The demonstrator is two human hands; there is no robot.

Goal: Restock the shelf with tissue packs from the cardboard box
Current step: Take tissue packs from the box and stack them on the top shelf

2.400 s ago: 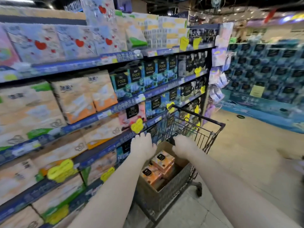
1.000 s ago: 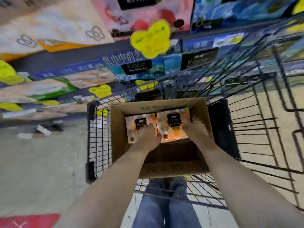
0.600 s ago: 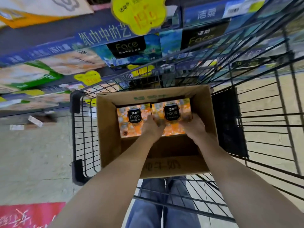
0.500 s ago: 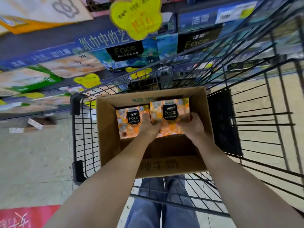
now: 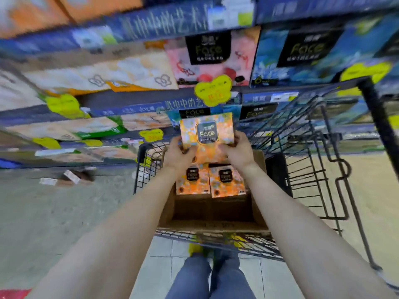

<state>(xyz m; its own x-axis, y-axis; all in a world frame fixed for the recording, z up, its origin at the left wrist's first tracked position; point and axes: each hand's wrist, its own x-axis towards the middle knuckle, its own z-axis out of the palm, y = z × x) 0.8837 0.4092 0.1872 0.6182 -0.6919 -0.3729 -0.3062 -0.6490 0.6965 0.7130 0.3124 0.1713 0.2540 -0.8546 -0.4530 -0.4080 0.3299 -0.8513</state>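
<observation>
An orange tissue pack point(image 5: 206, 131) with a black "Face" label is held up above the cardboard box point(image 5: 257, 208), in front of the shelf. My left hand point(image 5: 178, 155) grips its lower left edge and my right hand point(image 5: 236, 152) its lower right edge. Two more orange packs point(image 5: 192, 180) point(image 5: 226, 180) lie side by side at the far end of the box, label up. The near half of the box shows bare brown bottom. The box sits in a black wire shopping cart point(image 5: 313, 169).
The shelf point(image 5: 133, 108) ahead holds several rows of tissue packs: pale orange and green ones at left, a pink "Face" pack point(image 5: 207, 59) and blue ones at right, with yellow price tags point(image 5: 213, 89). Grey floor lies left of the cart, tan floor right. My legs stand behind the cart.
Both hands have lifted one orange pack out of the box and raised it toward the shelf. Two further packs now show underneath. The view has tilted up toward the shelves.
</observation>
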